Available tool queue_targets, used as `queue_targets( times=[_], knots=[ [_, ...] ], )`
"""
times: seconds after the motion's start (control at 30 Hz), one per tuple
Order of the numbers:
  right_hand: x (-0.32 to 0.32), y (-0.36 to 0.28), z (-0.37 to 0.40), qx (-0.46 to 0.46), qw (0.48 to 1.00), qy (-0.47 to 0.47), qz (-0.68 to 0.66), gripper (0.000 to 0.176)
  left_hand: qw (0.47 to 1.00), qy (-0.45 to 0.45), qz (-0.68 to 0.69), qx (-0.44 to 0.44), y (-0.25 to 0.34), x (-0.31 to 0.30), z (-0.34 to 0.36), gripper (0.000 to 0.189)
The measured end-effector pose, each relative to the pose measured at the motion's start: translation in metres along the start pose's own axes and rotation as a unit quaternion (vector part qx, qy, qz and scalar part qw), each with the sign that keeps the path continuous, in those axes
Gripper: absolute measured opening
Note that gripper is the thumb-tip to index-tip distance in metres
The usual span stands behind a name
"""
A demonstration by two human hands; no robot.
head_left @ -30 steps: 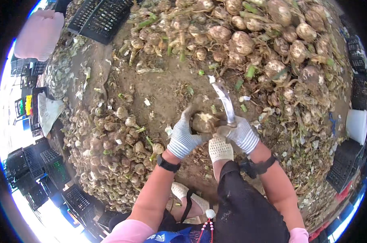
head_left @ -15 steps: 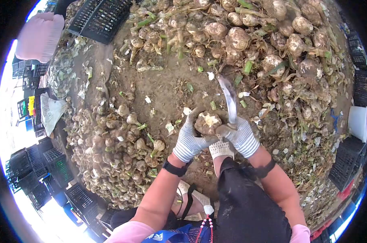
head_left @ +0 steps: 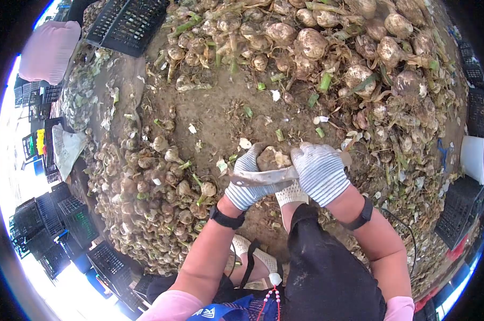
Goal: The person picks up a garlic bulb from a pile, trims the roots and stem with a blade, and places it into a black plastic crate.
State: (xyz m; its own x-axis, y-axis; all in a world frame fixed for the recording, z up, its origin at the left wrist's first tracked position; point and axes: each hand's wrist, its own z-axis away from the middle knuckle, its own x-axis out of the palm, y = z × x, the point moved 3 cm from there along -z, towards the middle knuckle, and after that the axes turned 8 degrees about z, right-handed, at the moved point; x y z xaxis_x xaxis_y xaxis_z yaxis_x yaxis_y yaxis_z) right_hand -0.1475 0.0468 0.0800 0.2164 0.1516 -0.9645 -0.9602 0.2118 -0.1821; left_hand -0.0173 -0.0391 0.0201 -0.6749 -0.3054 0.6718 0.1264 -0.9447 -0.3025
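A garlic bulb (head_left: pixel 274 158) is held above the dirt (head_left: pixel 220 112), fingers curled around it, in the left hand (head_left: pixel 248 192). A knife (head_left: pixel 266 177) is gripped by the right hand (head_left: pixel 321 174), its blade over the left.

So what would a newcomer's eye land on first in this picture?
Probably the curved blade in the right hand, lying crosswise in the picture just below the garlic bulb in the left hand. After that, the garlic heap across the top and upper right, and another pile left of the hands.
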Motion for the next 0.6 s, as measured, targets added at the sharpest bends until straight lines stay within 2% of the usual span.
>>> queue_targets(
  times=[0.07, 0.1, 0.13, 0.17, 0.2, 0.23, 0.27, 0.33, 0.4, 0.43, 0.5, 0.53, 0.6],
  knots=[
    [0.005, 0.004, 0.001, 0.0, 1.0, 0.012, -0.003, 0.018, 0.985, -0.035, 0.126, -0.109, -0.01, 0.011, 0.004, 0.04],
    [0.008, 0.006, 0.002, -0.001, 1.0, 0.023, -0.008, 0.019, 0.999, 0.004, -0.041, 0.021, -0.008, -0.006, -0.001, 0.053],
    [0.011, 0.008, 0.002, -0.003, 0.999, 0.036, -0.013, 0.019, 0.999, 0.004, -0.039, 0.02, -0.009, -0.016, 0.0, 0.053],
    [0.015, 0.01, 0.001, -0.003, 0.999, 0.03, -0.027, 0.016, 0.926, -0.04, -0.36, 0.11, -0.002, -0.02, 0.004, 0.048],
    [0.027, 0.022, -0.007, -0.003, 0.999, 0.029, -0.027, 0.016, 0.742, -0.081, -0.639, 0.186, -0.001, -0.018, 0.007, 0.047],
    [0.049, 0.049, -0.015, 0.086, 0.993, -0.082, -0.004, 0.016, 0.809, -0.035, -0.568, 0.148, -0.013, -0.003, 0.009, 0.074],
    [0.064, 0.071, -0.012, 0.175, 0.966, -0.19, 0.019, 0.016, 0.673, -0.061, -0.719, 0.164, -0.027, 0.026, 0.027, 0.074],
    [0.05, 0.085, 0.014, 0.209, 0.974, -0.083, -0.035, 0.019, 0.682, -0.024, -0.703, 0.2, -0.028, 0.028, 0.029, 0.081],
    [0.052, 0.093, 0.039, 0.21, 0.972, 0.058, -0.087, 0.022, 0.683, 0.013, -0.682, 0.262, -0.006, 0.022, 0.027, 0.079],
    [0.054, 0.094, 0.045, 0.282, 0.942, 0.083, -0.161, 0.024, 0.746, -0.004, -0.613, 0.261, 0.0, 0.02, 0.03, 0.075],
    [0.067, 0.088, 0.056, 0.32, 0.916, -0.012, -0.241, 0.021, 0.735, -0.014, -0.615, 0.285, 0.004, 0.024, 0.037, 0.072],
    [0.073, 0.081, 0.056, 0.319, 0.907, -0.066, -0.268, 0.02, 0.72, -0.034, -0.623, 0.304, 0.007, 0.03, 0.041, 0.07],
    [0.079, 0.057, 0.052, 0.283, 0.905, -0.108, -0.297, 0.021, 0.695, -0.022, -0.637, 0.332, 0.012, 0.027, 0.054, 0.059]
  ],
)
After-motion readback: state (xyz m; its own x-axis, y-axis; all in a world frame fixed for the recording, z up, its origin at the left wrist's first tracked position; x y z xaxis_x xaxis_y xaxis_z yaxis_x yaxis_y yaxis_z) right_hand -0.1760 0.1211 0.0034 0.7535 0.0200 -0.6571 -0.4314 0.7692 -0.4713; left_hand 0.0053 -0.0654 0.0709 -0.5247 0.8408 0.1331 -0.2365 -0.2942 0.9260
